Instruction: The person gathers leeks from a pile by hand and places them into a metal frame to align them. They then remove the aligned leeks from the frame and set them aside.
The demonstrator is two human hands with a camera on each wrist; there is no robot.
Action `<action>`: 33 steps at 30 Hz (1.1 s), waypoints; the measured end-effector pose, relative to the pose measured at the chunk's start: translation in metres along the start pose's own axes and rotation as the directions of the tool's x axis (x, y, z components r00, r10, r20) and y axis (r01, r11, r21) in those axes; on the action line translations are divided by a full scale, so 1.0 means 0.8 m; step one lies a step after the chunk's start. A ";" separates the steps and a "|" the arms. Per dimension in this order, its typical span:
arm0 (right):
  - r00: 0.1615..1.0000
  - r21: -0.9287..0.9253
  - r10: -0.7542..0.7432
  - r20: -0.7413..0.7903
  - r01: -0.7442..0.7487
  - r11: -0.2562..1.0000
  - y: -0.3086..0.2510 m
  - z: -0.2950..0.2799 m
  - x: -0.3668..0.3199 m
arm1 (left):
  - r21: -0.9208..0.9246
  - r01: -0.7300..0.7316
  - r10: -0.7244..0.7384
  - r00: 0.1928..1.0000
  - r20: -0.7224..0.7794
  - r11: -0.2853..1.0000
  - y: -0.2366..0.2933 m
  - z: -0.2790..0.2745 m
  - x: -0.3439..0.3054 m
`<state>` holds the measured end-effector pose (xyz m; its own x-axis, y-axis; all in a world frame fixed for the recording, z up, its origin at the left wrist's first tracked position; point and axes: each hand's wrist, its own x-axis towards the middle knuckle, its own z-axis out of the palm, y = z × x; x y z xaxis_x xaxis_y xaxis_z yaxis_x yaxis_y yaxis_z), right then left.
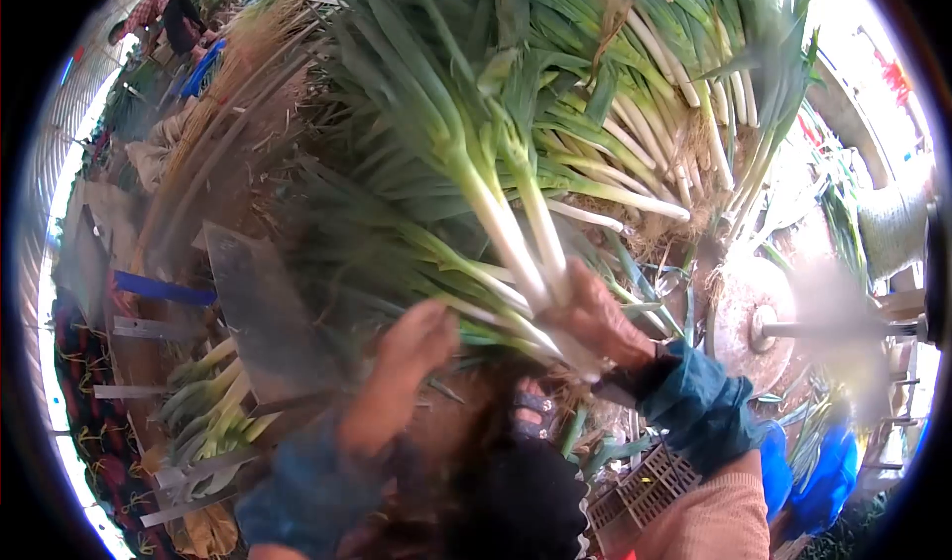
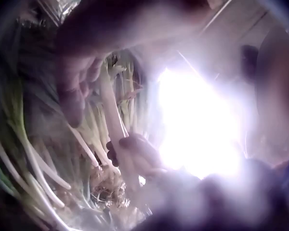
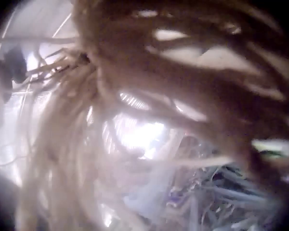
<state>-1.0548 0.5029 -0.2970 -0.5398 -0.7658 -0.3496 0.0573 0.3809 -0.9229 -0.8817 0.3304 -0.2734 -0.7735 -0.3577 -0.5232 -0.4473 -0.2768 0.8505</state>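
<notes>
Brown crate (image 1: 650,486) below white-stemmed leeks (image 1: 504,233)

The head view looks from the person's head, forward and steeply down, and both the left hand (image 1: 412,347) and the right hand (image 1: 600,317) come in at lower middle. From this height we see widely around the leeks (image 1: 511,233), inside a round dark edge. The left wrist view looks from close by, past the left hand's blurred fingers (image 2: 72,98), towards the right hand; these two views share that hand and some leeks. In the right wrist view we are nearest: blurred roots (image 3: 62,125) fill much of it, with cut leaves (image 3: 241,192) behind, at lower right.
</notes>
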 end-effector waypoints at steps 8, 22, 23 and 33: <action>0.972 -0.353 -0.008 -0.236 -0.078 0.932 0.097 -0.027 -0.017 | -0.625 -0.034 -0.151 0.959 -0.240 0.780 -0.050 0.064 0.175; 1.000 -0.110 0.015 0.014 -0.013 0.994 -0.048 0.045 -0.183 | -0.797 0.242 0.018 0.953 0.302 0.553 0.012 0.091 0.061; 0.998 -0.127 0.042 -0.038 -0.047 0.991 -0.049 0.046 -0.200 | -0.826 0.231 0.043 0.955 0.294 0.515 0.037 0.093 0.032; 0.862 -0.384 -0.395 -0.318 0.264 0.885 -0.160 0.140 -0.145 | -0.786 -0.472 0.779 0.627 0.019 0.399 0.189 -0.080 -0.174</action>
<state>-0.9052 0.4848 -0.1562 -0.7547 -0.6459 0.1145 -0.4145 0.3342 -0.8465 -0.8130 0.2808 -0.0752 -0.8418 -0.4229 0.3354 0.5396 -0.6431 0.5434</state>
